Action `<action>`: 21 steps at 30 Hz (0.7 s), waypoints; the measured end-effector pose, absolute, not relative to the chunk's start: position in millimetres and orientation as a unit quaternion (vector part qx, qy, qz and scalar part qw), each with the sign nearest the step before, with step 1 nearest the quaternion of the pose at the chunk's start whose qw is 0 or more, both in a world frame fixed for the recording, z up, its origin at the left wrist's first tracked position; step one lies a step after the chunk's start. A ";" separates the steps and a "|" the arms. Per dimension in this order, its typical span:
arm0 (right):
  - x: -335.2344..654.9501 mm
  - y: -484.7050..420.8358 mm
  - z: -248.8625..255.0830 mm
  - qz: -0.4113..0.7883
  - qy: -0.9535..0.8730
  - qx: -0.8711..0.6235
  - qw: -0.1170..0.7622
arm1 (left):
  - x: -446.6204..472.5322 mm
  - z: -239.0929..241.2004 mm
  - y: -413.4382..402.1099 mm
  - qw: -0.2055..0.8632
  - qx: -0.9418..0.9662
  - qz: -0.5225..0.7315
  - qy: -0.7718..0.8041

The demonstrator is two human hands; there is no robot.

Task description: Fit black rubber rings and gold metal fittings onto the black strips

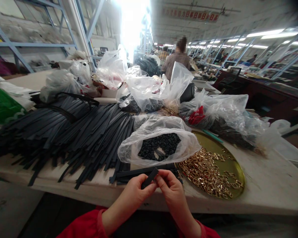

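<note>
Between my two hands is a dark strap (150, 178), held up just in front of the table's near edge. My left hand (136, 191) is closed around it, thumb on top. The fingertips of my right hand (171, 185) pinch at its upper end; whether a small part is also between them, I cannot make out. Right behind my hands lie more dark straps (129, 174) on the table. An opened plastic bag (188, 145) full of small black loops (164, 145) stands beyond them. To the right, a round gold tray (234, 163) carries many gold metal buckles (206, 172).
A big pile of long dark straps (89, 138) covers the table's left side. Clear plastic bags (149, 87) crowd the back, and a teal tool (213, 136) lies by the tray. A green bag (5, 102) is at far left. Another person (178, 61) is farther back.
</note>
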State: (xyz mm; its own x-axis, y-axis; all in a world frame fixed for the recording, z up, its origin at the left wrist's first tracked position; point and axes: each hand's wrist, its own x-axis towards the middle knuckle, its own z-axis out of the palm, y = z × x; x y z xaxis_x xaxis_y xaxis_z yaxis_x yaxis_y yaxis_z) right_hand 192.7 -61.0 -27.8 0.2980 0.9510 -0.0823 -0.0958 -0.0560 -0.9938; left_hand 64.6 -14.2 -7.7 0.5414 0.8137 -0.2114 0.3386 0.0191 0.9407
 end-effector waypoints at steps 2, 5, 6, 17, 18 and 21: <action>190.2 -61.8 -27.4 0.442 -0.375 -0.574 0.578 | 66.9 -8.7 -16.8 0.567 0.668 0.212 0.432; 186.7 -62.8 -29.4 0.428 -0.366 -0.581 0.588 | 69.0 -9.5 -19.9 0.559 0.665 0.220 0.444; 186.0 -63.0 -30.6 0.424 -0.365 -0.584 0.588 | 69.2 -9.6 -20.7 0.557 0.663 0.226 0.447; 188.7 -61.8 -30.1 0.516 -0.354 -0.562 0.541 | 61.8 -13.3 -20.0 0.591 0.639 0.260 0.418; 188.5 -61.4 -30.6 0.526 -0.346 -0.560 0.539 | 61.3 -14.0 -20.0 0.594 0.638 0.257 0.418; 187.9 -60.5 -36.3 0.537 -0.333 -0.559 0.537 | 60.9 -16.3 -20.5 0.606 0.625 0.250 0.424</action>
State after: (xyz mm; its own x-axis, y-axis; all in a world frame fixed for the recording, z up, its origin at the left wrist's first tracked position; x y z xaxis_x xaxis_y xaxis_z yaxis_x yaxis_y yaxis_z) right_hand 187.9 -60.5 -36.3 0.2023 0.9488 -0.2424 -0.2053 -0.2009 -0.9578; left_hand 60.9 -20.5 -16.3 0.5152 0.8332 -0.2009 0.2263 0.0938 0.9695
